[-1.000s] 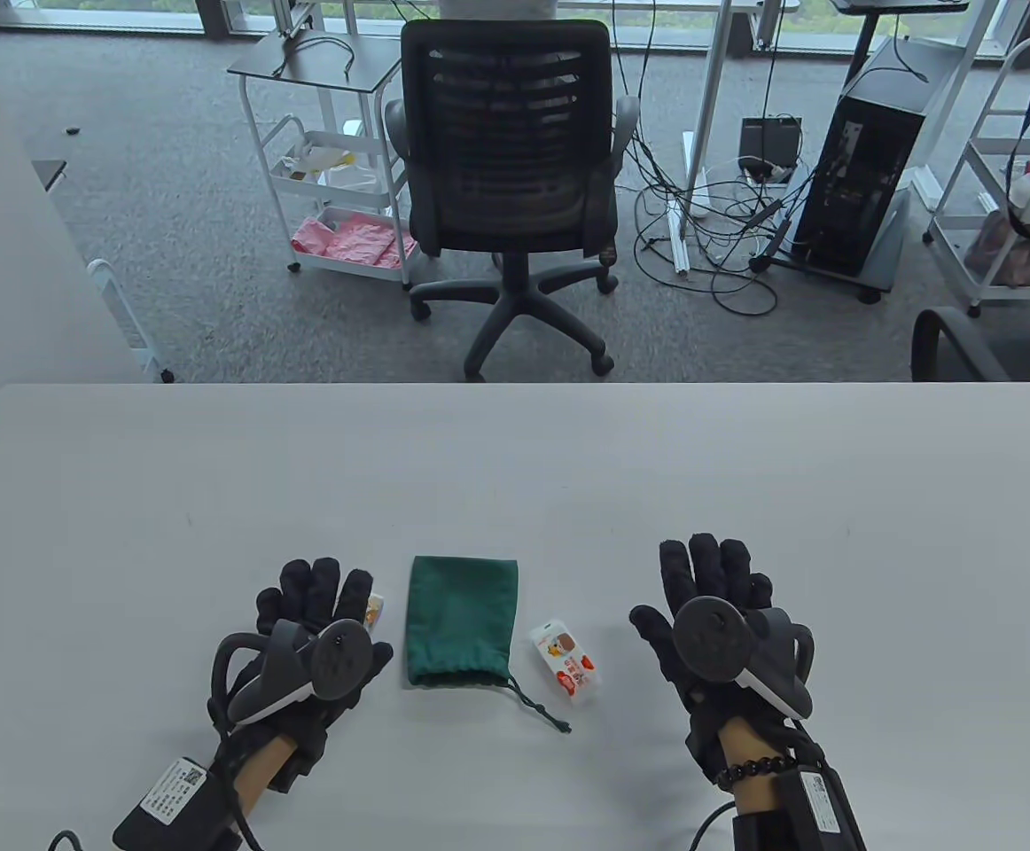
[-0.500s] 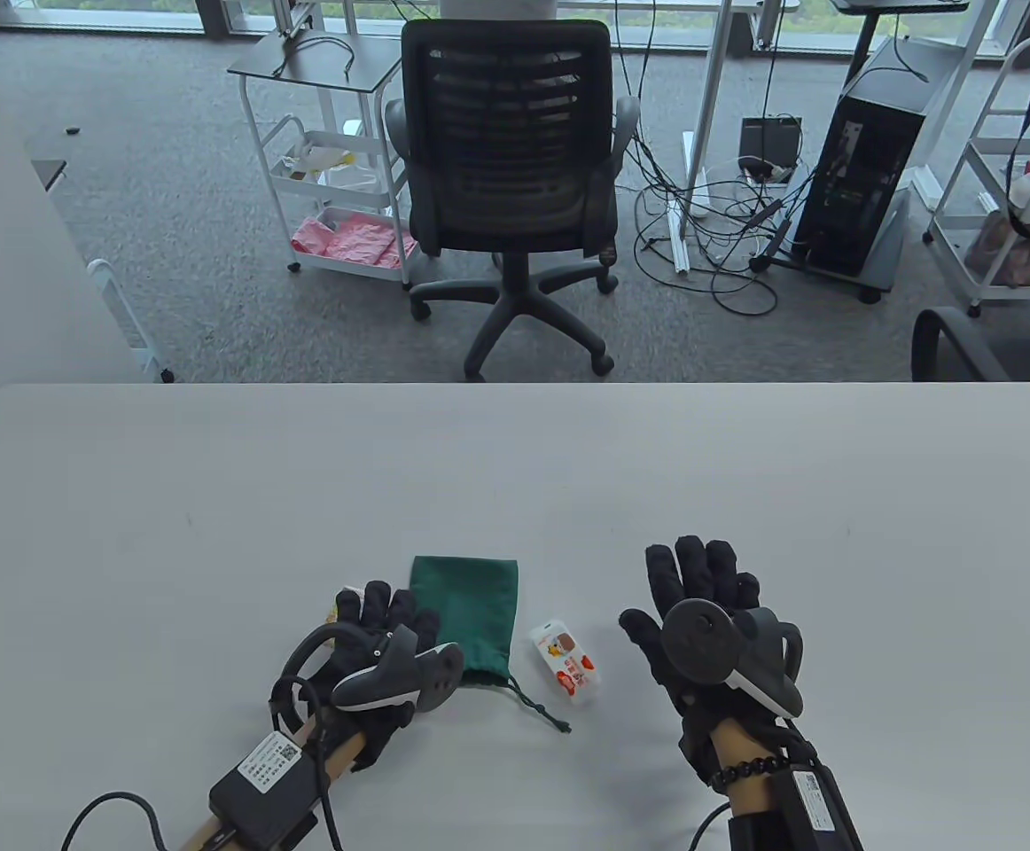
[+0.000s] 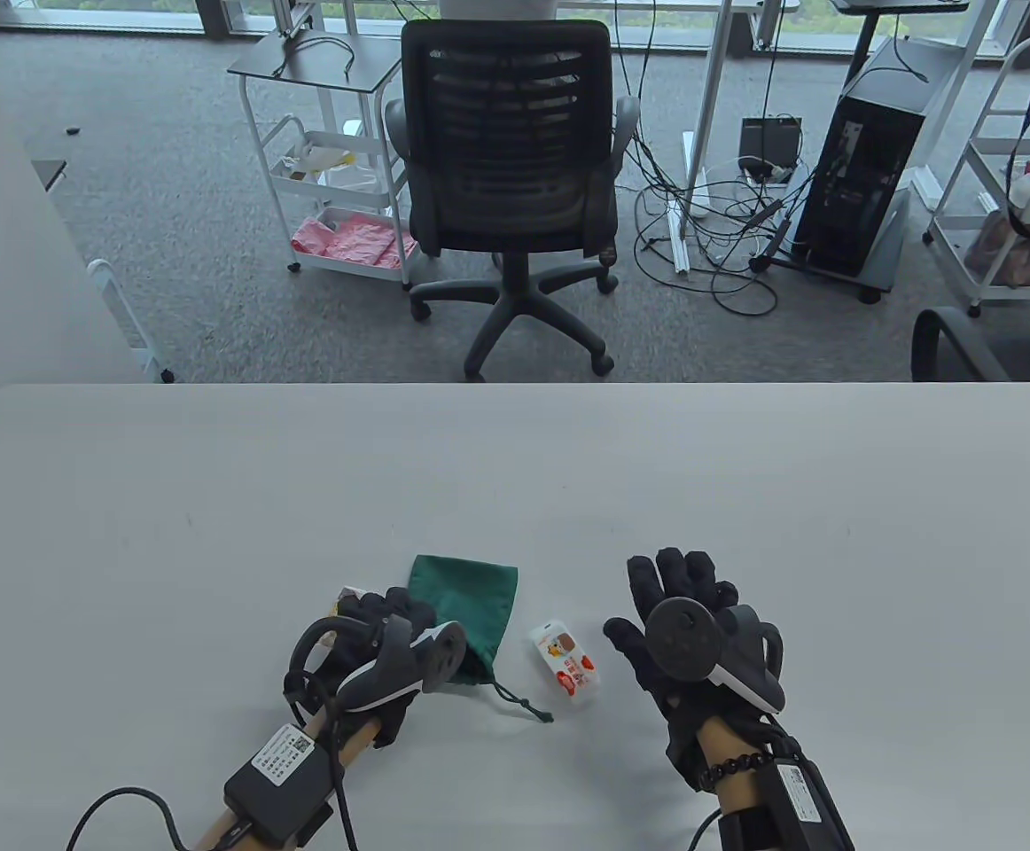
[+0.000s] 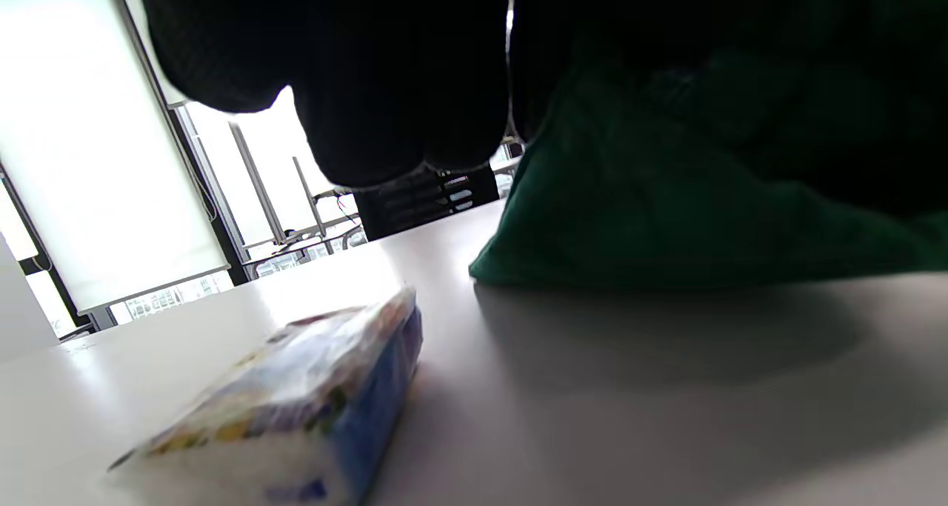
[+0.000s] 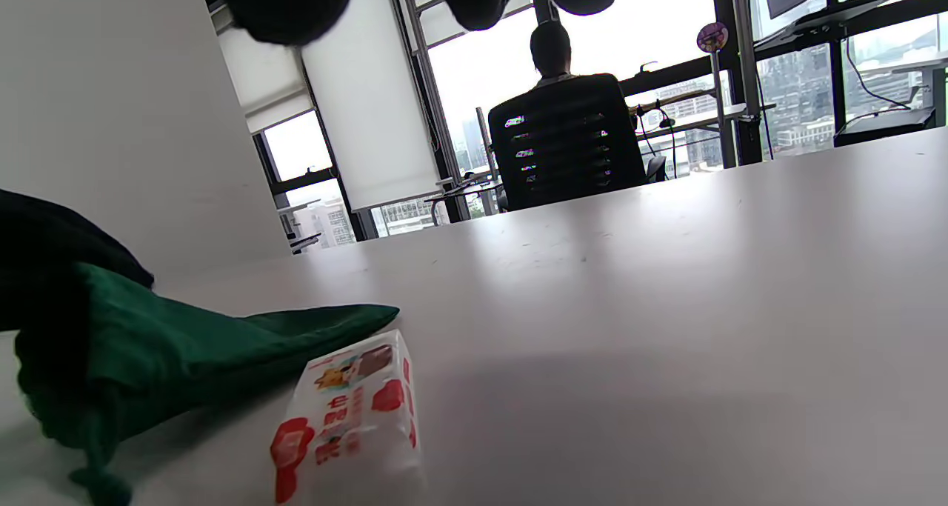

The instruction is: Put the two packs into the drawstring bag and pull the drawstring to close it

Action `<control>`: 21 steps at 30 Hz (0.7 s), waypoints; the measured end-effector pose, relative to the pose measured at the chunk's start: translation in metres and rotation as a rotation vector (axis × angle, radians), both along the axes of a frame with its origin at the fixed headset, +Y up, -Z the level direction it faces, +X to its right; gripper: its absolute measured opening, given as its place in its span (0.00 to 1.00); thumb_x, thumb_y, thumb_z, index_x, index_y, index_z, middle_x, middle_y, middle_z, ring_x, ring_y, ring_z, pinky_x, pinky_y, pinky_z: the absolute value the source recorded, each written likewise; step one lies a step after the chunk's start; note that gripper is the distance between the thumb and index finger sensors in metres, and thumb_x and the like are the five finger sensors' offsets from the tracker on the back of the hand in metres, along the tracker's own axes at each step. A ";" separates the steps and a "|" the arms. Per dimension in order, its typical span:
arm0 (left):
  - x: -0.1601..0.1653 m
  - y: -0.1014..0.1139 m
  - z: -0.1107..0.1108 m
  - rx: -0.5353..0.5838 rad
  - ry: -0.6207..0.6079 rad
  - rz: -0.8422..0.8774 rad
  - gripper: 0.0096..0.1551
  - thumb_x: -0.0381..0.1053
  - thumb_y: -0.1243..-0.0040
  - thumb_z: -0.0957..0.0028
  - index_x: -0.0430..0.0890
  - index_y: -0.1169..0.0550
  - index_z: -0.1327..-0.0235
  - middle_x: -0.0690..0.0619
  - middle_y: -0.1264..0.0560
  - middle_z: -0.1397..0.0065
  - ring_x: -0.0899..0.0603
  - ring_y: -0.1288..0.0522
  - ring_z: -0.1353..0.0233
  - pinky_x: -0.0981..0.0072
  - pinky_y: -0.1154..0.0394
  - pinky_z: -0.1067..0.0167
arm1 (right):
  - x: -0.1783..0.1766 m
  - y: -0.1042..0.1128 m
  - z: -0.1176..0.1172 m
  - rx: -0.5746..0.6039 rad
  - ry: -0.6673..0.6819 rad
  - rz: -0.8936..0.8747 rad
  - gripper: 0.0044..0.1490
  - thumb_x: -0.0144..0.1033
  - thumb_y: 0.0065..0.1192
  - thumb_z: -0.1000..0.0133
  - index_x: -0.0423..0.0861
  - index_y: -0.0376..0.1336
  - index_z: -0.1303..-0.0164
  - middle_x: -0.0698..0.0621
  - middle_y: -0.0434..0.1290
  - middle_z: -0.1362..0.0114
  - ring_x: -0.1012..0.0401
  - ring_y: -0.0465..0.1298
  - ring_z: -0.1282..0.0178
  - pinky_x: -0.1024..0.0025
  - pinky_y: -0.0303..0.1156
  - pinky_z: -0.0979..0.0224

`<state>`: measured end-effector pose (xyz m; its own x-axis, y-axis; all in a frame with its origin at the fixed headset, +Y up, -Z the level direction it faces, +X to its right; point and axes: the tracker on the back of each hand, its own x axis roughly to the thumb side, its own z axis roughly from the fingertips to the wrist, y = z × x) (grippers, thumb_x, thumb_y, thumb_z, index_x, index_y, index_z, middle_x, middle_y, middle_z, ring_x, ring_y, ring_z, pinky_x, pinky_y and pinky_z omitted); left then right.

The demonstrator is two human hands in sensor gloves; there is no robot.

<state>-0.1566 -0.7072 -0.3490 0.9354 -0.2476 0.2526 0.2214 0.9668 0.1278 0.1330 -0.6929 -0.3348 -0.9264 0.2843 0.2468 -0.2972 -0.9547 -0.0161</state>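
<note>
2 packs still lie outside the green bag [image 3: 471, 612]: 1 [image 3: 568, 663] right of it, 1 [image 3: 351, 596] behind my left hand [image 3: 386, 638], which has moved onto the bag's mouth end and tugged it askew; whether it grips, I cannot tell. My right hand [image 3: 683, 612] hovers relaxed, holding nothing.

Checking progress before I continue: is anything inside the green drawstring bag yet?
Unclear: the bag hides its inside. Both packs lie outside on the table.
</note>
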 end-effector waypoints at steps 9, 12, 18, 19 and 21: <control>-0.007 0.051 0.021 0.140 0.027 0.319 0.23 0.59 0.35 0.47 0.48 0.15 0.46 0.53 0.11 0.57 0.51 0.09 0.63 0.56 0.12 0.56 | -0.018 -0.010 0.000 -0.070 0.028 -0.018 0.48 0.53 0.52 0.40 0.36 0.48 0.17 0.26 0.49 0.17 0.27 0.49 0.20 0.23 0.48 0.27; -0.014 0.056 0.026 0.179 0.025 0.378 0.23 0.60 0.35 0.48 0.47 0.15 0.49 0.55 0.11 0.60 0.52 0.09 0.66 0.57 0.12 0.57 | -0.025 -0.015 -0.001 -0.098 0.033 -0.014 0.48 0.53 0.53 0.40 0.36 0.50 0.18 0.26 0.53 0.18 0.27 0.54 0.21 0.24 0.53 0.27; -0.028 0.065 0.032 0.215 0.035 0.469 0.23 0.62 0.36 0.47 0.46 0.14 0.53 0.57 0.11 0.65 0.55 0.10 0.70 0.61 0.11 0.60 | -0.045 -0.034 -0.002 -0.179 0.053 0.058 0.47 0.53 0.55 0.41 0.38 0.52 0.19 0.26 0.57 0.20 0.28 0.61 0.24 0.27 0.60 0.28; -0.030 0.066 0.033 0.215 0.040 0.473 0.23 0.62 0.36 0.47 0.46 0.14 0.54 0.57 0.11 0.65 0.55 0.10 0.70 0.61 0.11 0.61 | -0.050 -0.039 -0.003 -0.199 0.062 0.084 0.47 0.54 0.56 0.41 0.38 0.52 0.19 0.26 0.57 0.20 0.28 0.61 0.24 0.27 0.60 0.28; -0.034 0.065 0.033 0.207 0.053 0.500 0.23 0.63 0.36 0.47 0.46 0.13 0.55 0.58 0.11 0.66 0.56 0.09 0.71 0.62 0.11 0.62 | -0.057 -0.046 -0.003 -0.221 0.072 0.135 0.47 0.54 0.56 0.42 0.39 0.52 0.19 0.26 0.58 0.20 0.28 0.62 0.24 0.28 0.61 0.28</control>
